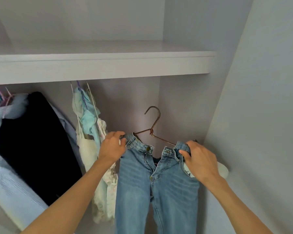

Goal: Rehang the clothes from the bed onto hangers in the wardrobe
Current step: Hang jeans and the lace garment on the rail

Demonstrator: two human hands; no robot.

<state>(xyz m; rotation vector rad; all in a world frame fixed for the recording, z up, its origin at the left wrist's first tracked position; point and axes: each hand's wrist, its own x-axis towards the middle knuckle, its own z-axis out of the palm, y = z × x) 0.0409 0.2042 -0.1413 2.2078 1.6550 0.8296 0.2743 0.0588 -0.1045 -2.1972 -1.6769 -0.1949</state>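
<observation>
Both forearms reach up and forward into the wardrobe. Left hand (112,146) pinches the jeans (156,191) waistband at one end, right hand (200,159) grips the other end, fingers curled round denim. Jeans sit on a rusty wire hanger (152,130), fly open, legs hanging down; hook free, below the white shelf (98,65). Further left hang pale tops (90,132), a dark garment (35,146) and a striped shirt (8,188). Walls pale grey.
</observation>
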